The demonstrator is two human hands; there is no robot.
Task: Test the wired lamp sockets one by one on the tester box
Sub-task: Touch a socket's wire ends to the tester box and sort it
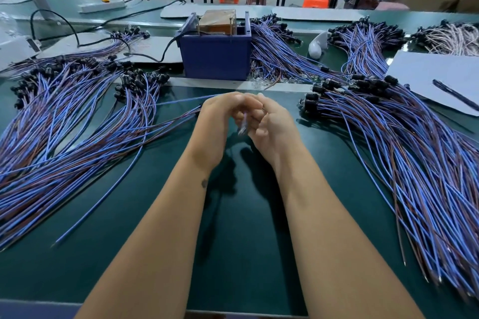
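- Head view: we record both hands raised together over the middle of the green table [246, 241], in front of the blue tester box [215, 55]
- The left hand [220, 122] has its fingers curled, with blue wires [181, 100] running out of it to the left; we judge that it grips them, though the socket end is hidden inside the fingers
- The right hand [272, 124] is curled against the left; a short blurred length of blue wire [242, 127] hangs between the two hands, and the right fingers appear to close on it
- We cannot tell whether a socket sits in either palm
- The tester box stands at the centre rear of the table, open on top, with a brown block [219, 21] and upright metal pins visible inside; a black cable [166, 53] leads from its left side
- A large heap of wired sockets [64, 101] lies to the left of the hands, black socket heads towards the box, loose wire ends towards the near edge
- A second heap [414, 158] lies to the right, arranged the same way
- Further bundles [280, 49] rest just beside the right wall of the box and beyond it
- A grey sheet [440, 72] lies at the far right with a dark pen [453, 93] on it
- A white power strip [102, 5] lies at the far left rear
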